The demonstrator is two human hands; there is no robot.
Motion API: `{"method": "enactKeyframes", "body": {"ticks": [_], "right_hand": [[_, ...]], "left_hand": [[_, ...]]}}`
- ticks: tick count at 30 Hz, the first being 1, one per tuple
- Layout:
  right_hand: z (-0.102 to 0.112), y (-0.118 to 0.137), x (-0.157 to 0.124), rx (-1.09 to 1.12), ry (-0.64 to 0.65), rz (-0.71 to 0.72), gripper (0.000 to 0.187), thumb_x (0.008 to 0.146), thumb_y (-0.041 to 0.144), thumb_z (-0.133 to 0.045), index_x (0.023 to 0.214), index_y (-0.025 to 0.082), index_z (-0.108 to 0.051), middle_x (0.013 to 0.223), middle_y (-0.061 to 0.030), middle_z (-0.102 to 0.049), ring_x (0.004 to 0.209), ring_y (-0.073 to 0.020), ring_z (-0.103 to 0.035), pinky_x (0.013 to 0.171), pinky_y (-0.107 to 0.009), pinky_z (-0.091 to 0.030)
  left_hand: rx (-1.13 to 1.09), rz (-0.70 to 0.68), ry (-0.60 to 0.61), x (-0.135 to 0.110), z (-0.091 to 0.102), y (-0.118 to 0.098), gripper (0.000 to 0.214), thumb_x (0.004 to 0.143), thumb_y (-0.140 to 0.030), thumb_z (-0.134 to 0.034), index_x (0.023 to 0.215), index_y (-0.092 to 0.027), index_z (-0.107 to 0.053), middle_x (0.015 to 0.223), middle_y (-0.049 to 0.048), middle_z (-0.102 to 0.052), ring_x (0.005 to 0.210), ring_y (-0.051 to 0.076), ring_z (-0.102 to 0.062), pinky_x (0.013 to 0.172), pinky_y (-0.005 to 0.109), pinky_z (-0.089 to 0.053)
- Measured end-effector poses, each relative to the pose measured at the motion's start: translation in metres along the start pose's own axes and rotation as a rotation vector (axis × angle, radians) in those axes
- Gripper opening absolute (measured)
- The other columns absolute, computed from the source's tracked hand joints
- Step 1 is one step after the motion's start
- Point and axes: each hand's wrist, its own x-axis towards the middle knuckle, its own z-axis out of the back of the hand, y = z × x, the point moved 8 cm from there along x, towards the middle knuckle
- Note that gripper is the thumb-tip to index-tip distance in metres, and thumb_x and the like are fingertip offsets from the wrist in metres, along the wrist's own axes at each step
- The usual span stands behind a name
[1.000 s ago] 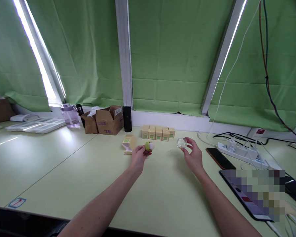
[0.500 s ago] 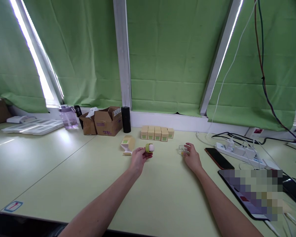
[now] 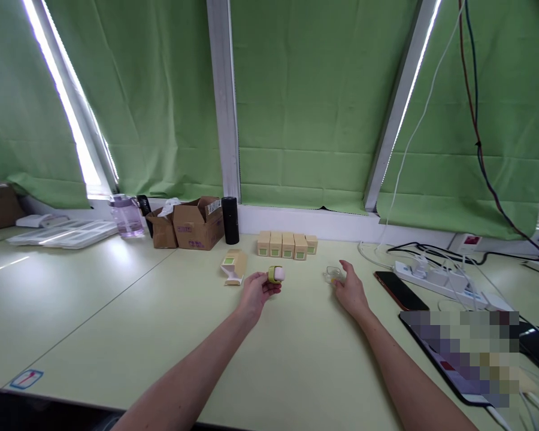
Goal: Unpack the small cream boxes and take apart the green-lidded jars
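My left hand (image 3: 256, 293) is closed around a small rounded object (image 3: 276, 275) with a green band and a pale pink end, held up off the table. I cannot make out its kind. An opened cardboard box (image 3: 235, 266) with a green label lies just beyond my left hand. To the right, my right hand (image 3: 351, 290) rests by a small clear plastic container (image 3: 333, 275) on the table. Its thumb is at the container's near edge and the index finger stretches out, apart from it. The other right fingers are partly hidden.
Several small cardboard boxes (image 3: 288, 246) stand in a row at the back. Further left are a black cylinder (image 3: 230, 220), a brown carton (image 3: 195, 224) and a purple bottle (image 3: 126, 216). A phone (image 3: 400, 290), power strip (image 3: 431, 281) and tablet (image 3: 449, 359) lie on the right.
My right hand's fingers have spread away from the clear container, which stays in place. My left hand keeps its hold on the green-banded object. The whole view has shifted slightly.
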Motion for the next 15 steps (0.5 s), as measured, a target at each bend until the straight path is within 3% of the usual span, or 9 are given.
{"method": "enactKeyframes", "body": {"ticks": [4,8,11,15], "right_hand": [[0.024,0.063,-0.011,-0.014,-0.150,0.358,0.051,0.092,0.019,-0.049,0.143,0.022,-0.051,0.144,-0.0115,-0.060,0.138,-0.0301,-0.050,0.117,-0.057,-0.043],[0.022,0.135,-0.044,0.019,-0.100,0.688,0.050,0.096,0.014,-0.051,0.145,0.027,-0.053,0.141,-0.0102,-0.063,0.133,-0.0300,-0.055,0.113,-0.057,-0.046],[0.009,0.170,-0.068,0.020,0.001,0.806,0.056,0.097,0.012,-0.052,0.150,0.028,-0.049,0.141,-0.0107,-0.063,0.130,-0.0302,-0.057,0.107,-0.054,-0.052],[-0.004,0.185,-0.082,0.002,0.094,0.863,0.056,0.099,0.009,-0.047,0.151,0.028,-0.047,0.138,-0.0116,-0.065,0.122,-0.0295,-0.062,0.094,-0.049,-0.058]], "left_hand": [[0.026,0.027,0.050,-0.004,-0.005,0.003,0.009,0.080,-0.019,-0.065,0.075,-0.013,-0.061,0.071,0.0137,-0.073,0.059,0.020,-0.070,0.063,0.033,-0.059],[0.070,0.052,0.109,-0.009,-0.011,0.007,0.010,0.077,-0.021,-0.066,0.074,-0.012,-0.063,0.068,0.0133,-0.072,0.055,0.019,-0.067,0.058,0.032,-0.057],[0.105,0.061,0.143,-0.012,-0.015,0.009,0.009,0.074,-0.021,-0.067,0.072,-0.013,-0.062,0.066,0.0119,-0.071,0.053,0.019,-0.066,0.055,0.031,-0.055],[0.157,0.070,0.177,-0.017,-0.020,0.010,0.012,0.072,-0.023,-0.067,0.067,-0.014,-0.060,0.058,0.0083,-0.067,0.049,0.019,-0.064,0.052,0.031,-0.053]]}}
